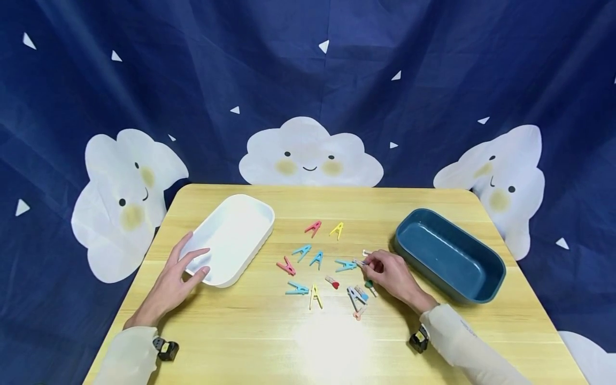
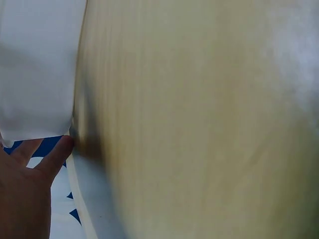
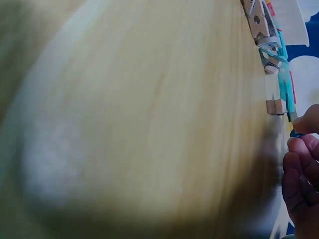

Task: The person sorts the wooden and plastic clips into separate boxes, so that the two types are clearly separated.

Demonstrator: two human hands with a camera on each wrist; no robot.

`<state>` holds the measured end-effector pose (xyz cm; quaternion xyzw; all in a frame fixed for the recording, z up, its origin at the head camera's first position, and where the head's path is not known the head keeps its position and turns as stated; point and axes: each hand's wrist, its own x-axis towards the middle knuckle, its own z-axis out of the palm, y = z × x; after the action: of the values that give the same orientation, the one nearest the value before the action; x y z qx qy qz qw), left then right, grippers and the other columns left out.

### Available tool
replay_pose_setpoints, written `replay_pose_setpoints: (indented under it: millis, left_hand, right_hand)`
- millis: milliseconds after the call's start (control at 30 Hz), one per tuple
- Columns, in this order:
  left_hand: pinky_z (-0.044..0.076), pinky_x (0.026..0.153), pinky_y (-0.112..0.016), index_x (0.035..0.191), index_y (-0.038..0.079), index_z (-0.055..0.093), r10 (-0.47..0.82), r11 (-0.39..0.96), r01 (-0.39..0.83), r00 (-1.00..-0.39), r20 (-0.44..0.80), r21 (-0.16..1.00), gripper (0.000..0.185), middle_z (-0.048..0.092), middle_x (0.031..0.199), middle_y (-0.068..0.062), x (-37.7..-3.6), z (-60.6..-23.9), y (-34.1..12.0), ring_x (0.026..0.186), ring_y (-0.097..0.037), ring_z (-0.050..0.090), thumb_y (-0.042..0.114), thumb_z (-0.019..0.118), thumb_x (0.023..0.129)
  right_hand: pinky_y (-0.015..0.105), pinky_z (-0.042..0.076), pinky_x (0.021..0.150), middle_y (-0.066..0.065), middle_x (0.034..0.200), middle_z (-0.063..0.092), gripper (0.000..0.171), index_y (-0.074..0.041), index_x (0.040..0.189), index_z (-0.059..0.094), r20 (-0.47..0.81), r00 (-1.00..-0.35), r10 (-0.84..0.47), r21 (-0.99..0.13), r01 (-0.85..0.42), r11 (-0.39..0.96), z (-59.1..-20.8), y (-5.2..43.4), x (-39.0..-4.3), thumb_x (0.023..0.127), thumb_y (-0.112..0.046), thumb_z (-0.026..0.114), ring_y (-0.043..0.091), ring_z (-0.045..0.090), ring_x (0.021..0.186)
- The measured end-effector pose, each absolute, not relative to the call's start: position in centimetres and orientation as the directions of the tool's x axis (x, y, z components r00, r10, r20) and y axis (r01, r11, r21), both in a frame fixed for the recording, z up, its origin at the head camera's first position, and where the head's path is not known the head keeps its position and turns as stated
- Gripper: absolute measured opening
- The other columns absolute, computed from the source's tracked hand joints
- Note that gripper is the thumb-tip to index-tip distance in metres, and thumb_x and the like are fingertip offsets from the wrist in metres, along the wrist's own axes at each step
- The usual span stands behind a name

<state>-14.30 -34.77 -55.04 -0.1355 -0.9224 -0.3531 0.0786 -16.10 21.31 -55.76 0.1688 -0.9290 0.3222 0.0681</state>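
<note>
My left hand (image 1: pixel 175 283) rests at the near left side of a white tray (image 1: pixel 262 238), its fingers spread over the rim. In the left wrist view the thumb (image 2: pixel 61 152) is at the tray's corner. My right hand (image 1: pixel 392 275) pinches a small clothespin (image 1: pixel 359 262) between thumb and fingertips, low over the table; most of it is hidden. Close by lie a blue clothespin (image 1: pixel 345 265), a small peg with a green heart (image 1: pixel 370 287) and one with a red heart (image 1: pixel 333 282). A grey-white clothespin (image 1: pixel 356 297) lies nearer me among small pegs.
A dark teal bin (image 1: pixel 481 247) stands right of my right hand. Pink (image 1: pixel 313 228), yellow (image 1: pixel 337 230) and blue clothespins (image 1: pixel 301 251) lie scattered mid-table. Behind the wooden table (image 1: pixel 231 342) hangs a blue curtain (image 1: pixel 308 80) with clouds.
</note>
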Motion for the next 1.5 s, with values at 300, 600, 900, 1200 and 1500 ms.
replay_pose_setpoints:
  millis: [300, 600, 900, 1200, 1500]
  left_hand:
    - [0.031, 0.111, -0.086, 0.142, 0.013, 0.069, 0.182, 0.705, 0.306, -0.950, 0.254, 0.639, 0.040, 0.018, 0.181, -0.016, -14.3, -55.3, -34.7, 0.159, -0.058, 0.024, 0.021, 0.074, 0.104]
    - [0.028, 0.113, -0.087, 0.142, 0.012, 0.068, 0.179, 0.696, 0.304, -0.951, 0.252, 0.651, 0.040, 0.017, 0.181, -0.017, -14.2, -55.6, -34.7, 0.160, -0.058, 0.023, 0.022, 0.073, 0.104]
    - [0.029, 0.112, -0.087, 0.143, 0.013, 0.068, 0.180, 0.692, 0.300, -0.953, 0.244, 0.657, 0.040, 0.016, 0.182, -0.015, -14.2, -55.6, -34.7, 0.161, -0.056, 0.022, 0.022, 0.074, 0.104]
    - [0.032, 0.110, -0.086, 0.142, 0.014, 0.068, 0.184, 0.696, 0.301, -0.952, 0.243, 0.652, 0.039, 0.016, 0.182, -0.015, -14.0, -55.3, -34.9, 0.160, -0.057, 0.023, 0.021, 0.074, 0.104]
    - [0.031, 0.111, -0.086, 0.143, 0.013, 0.068, 0.185, 0.694, 0.296, -0.954, 0.235, 0.657, 0.039, 0.015, 0.182, -0.015, -14.3, -55.4, -34.8, 0.161, -0.056, 0.022, 0.022, 0.073, 0.105]
  right_hand:
    - [0.023, 0.054, 0.068, -0.006, 0.086, 0.071, 0.008, -0.012, 0.096, 0.079, 0.286, -0.923, -0.259, -0.586, -0.382, 0.714, -55.0, 20.4, -16.9, 0.093, -0.007, 0.084, 0.006, 0.062, 0.075]
    - [0.022, 0.057, 0.069, -0.005, 0.086, 0.072, 0.006, -0.010, 0.099, 0.080, 0.267, -0.922, -0.282, -0.631, -0.388, 0.672, -53.8, 18.2, -17.7, 0.094, -0.007, 0.082, 0.004, 0.063, 0.075]
    - [0.022, 0.058, 0.071, -0.004, 0.090, 0.072, 0.006, -0.010, 0.103, 0.080, 0.255, -0.916, -0.311, -0.655, -0.400, 0.641, -52.5, 15.5, -18.9, 0.097, -0.009, 0.079, 0.005, 0.064, 0.077]
    - [0.023, 0.060, 0.072, -0.002, 0.092, 0.073, 0.006, -0.011, 0.103, 0.080, 0.254, -0.901, -0.351, -0.675, -0.425, 0.603, -51.2, 11.6, -20.5, 0.098, -0.011, 0.077, 0.007, 0.066, 0.079]
    - [0.022, 0.059, 0.075, -0.003, 0.094, 0.072, 0.008, -0.010, 0.107, 0.080, 0.273, -0.864, -0.423, -0.663, -0.487, 0.568, -49.9, 8.2, -21.4, 0.101, -0.015, 0.076, 0.007, 0.065, 0.081]
